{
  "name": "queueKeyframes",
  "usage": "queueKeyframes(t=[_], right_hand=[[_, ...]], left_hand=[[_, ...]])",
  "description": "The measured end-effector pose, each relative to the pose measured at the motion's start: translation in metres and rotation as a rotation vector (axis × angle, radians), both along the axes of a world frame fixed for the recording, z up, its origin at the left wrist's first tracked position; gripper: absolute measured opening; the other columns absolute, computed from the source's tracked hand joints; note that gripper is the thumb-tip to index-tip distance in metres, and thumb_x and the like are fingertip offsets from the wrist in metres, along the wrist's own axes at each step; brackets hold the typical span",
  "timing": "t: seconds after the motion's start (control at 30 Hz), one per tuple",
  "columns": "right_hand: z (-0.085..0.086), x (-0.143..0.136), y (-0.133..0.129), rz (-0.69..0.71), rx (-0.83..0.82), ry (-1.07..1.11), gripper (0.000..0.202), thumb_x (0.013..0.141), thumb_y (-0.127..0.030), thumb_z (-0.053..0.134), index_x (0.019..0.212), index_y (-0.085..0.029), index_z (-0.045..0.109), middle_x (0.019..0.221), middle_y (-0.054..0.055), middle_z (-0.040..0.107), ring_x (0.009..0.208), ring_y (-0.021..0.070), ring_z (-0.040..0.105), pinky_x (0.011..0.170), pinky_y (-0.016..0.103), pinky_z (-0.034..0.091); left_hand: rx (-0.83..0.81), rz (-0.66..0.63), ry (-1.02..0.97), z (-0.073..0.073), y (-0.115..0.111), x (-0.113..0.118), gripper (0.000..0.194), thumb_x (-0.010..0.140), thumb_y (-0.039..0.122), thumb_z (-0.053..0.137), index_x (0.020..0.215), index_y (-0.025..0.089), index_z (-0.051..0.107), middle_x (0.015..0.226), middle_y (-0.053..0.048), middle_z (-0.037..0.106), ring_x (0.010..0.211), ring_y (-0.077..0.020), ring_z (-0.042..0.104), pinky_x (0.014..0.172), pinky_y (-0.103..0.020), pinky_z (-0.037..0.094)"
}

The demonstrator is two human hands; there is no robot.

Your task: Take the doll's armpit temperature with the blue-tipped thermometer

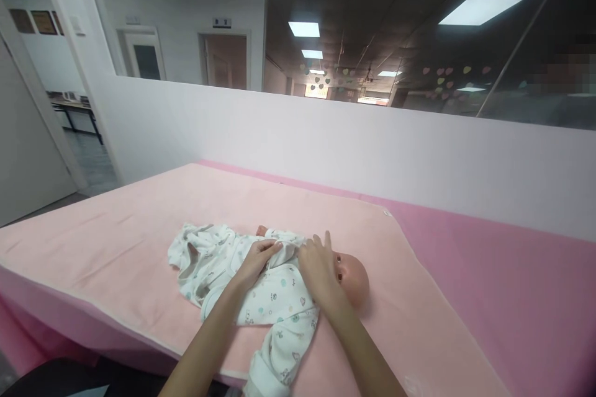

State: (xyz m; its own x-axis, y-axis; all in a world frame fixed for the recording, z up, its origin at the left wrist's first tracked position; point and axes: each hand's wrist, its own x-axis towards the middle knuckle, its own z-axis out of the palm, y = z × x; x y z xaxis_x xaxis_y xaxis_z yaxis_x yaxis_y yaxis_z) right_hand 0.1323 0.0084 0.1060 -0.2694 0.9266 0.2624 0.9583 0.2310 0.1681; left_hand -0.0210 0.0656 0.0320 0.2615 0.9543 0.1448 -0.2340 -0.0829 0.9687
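A baby doll [356, 282] lies on its back with its head to the right, dressed in a white printed baby garment [274, 294]. My left hand [257, 260] pinches the garment's cloth at the chest between thumb and fingers. Near the doll's neck, my right hand [319, 267] is closed on the collar area, one finger raised; it hides part of the doll's face. One sleeve [288, 347] stretches toward me, and a small doll hand [261, 231] pokes out on the far side. The garment's lower part [195, 260] lies loose and crumpled at the left.
A pale pink mat [139, 223] lies under the doll, over a brighter pink cover [512, 273]. Behind it rises a white half wall [326, 142] with a glass window [395, 49] above. At the left is an open doorway with a desk [74, 105] beyond.
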Motion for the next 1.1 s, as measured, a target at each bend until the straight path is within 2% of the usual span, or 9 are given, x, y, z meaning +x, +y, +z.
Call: queueKeyframes(t=[0.1, 0.17, 0.23, 0.3, 0.43, 0.6, 0.83, 0.97, 1.1], right_hand=[[0.027, 0.027, -0.032, 0.001, 0.001, 0.271, 0.027, 0.087, -0.019, 0.039, 0.071, -0.017, 0.060, 0.076, 0.008, 0.063, 0.073, 0.0205, 0.057, 0.079, 0.036, 0.038], [0.044, 0.044, -0.052, -0.017, -0.027, 0.575, 0.031, 0.090, -0.027, 0.035, 0.070, -0.018, 0.057, 0.069, 0.004, 0.060, 0.062, 0.0165, 0.055, 0.064, 0.028, 0.040], [0.055, 0.052, -0.067, 0.013, -0.060, 0.744, 0.035, 0.093, -0.034, 0.029, 0.073, -0.020, 0.055, 0.070, 0.001, 0.060, 0.061, 0.0139, 0.055, 0.058, 0.024, 0.040], [0.059, 0.051, -0.077, 0.104, -0.118, 0.904, 0.035, 0.093, -0.037, 0.028, 0.077, -0.020, 0.054, 0.075, 0.000, 0.060, 0.068, 0.0131, 0.056, 0.061, 0.022, 0.041], [0.050, 0.039, -0.081, 0.218, -0.209, 1.103, 0.030, 0.092, -0.039, 0.033, 0.083, -0.020, 0.055, 0.080, 0.000, 0.058, 0.076, 0.0137, 0.055, 0.069, 0.023, 0.041], [0.038, 0.033, -0.078, 0.253, -0.200, 1.131, 0.029, 0.093, -0.039, 0.035, 0.083, -0.021, 0.056, 0.078, -0.001, 0.056, 0.072, 0.0128, 0.052, 0.067, 0.023, 0.040], [0.045, 0.033, -0.082, 0.264, -0.166, 1.148, 0.026, 0.092, -0.036, 0.037, 0.089, -0.023, 0.060, 0.087, 0.000, 0.061, 0.083, 0.0144, 0.056, 0.079, 0.025, 0.042], [0.039, 0.052, -0.097, 0.173, -0.153, 1.174, 0.026, 0.089, -0.039, 0.044, 0.098, -0.024, 0.064, 0.101, 0.003, 0.064, 0.093, 0.0180, 0.059, 0.082, 0.027, 0.045], [0.017, 0.080, -0.116, -0.016, -0.090, 1.222, 0.027, 0.084, -0.040, 0.052, 0.099, -0.023, 0.067, 0.101, 0.005, 0.067, 0.097, 0.0214, 0.059, 0.082, 0.029, 0.047]], left_hand=[[-0.033, 0.020, -0.014, -0.001, 0.002, 0.000, 0.038, 0.067, 0.046, 0.067, 0.082, 0.012, 0.069, 0.072, -0.005, 0.065, 0.066, -0.0153, 0.055, 0.059, -0.023, 0.040], [0.001, -0.004, 0.017, 0.001, 0.001, -0.001, 0.039, 0.067, 0.046, 0.067, 0.086, 0.012, 0.069, 0.075, -0.005, 0.065, 0.068, -0.0159, 0.055, 0.060, -0.023, 0.040], [0.078, -0.070, 0.099, 0.003, -0.002, -0.002, 0.039, 0.068, 0.045, 0.066, 0.090, 0.013, 0.068, 0.080, -0.006, 0.065, 0.071, -0.0166, 0.055, 0.062, -0.024, 0.040], [0.156, -0.120, 0.233, 0.004, -0.006, -0.003, 0.038, 0.069, 0.044, 0.066, 0.091, 0.013, 0.069, 0.077, -0.005, 0.064, 0.069, -0.0159, 0.053, 0.059, -0.023, 0.039], [0.253, -0.134, 0.460, 0.006, -0.012, -0.004, 0.035, 0.068, 0.045, 0.066, 0.082, 0.014, 0.068, 0.065, -0.001, 0.056, 0.062, -0.0136, 0.048, 0.055, -0.023, 0.036], [0.350, -0.255, 0.516, 0.014, -0.016, -0.005, 0.029, 0.070, 0.043, 0.065, 0.070, 0.014, 0.062, 0.069, -0.001, 0.054, 0.066, -0.0134, 0.050, 0.060, -0.023, 0.039], [0.334, -0.192, 0.558, 0.014, -0.017, -0.006, 0.030, 0.072, 0.044, 0.062, 0.075, 0.014, 0.064, 0.070, -0.002, 0.056, 0.065, -0.0141, 0.050, 0.058, -0.024, 0.039], [0.348, -0.171, 0.526, 0.009, -0.013, -0.005, 0.029, 0.071, 0.042, 0.064, 0.082, 0.016, 0.069, 0.072, -0.003, 0.060, 0.065, -0.0139, 0.051, 0.057, -0.023, 0.039], [0.384, -0.136, 0.520, 0.004, -0.010, -0.004, 0.027, 0.070, 0.040, 0.065, 0.083, 0.016, 0.070, 0.074, -0.003, 0.063, 0.065, -0.0135, 0.051, 0.058, -0.024, 0.039]])
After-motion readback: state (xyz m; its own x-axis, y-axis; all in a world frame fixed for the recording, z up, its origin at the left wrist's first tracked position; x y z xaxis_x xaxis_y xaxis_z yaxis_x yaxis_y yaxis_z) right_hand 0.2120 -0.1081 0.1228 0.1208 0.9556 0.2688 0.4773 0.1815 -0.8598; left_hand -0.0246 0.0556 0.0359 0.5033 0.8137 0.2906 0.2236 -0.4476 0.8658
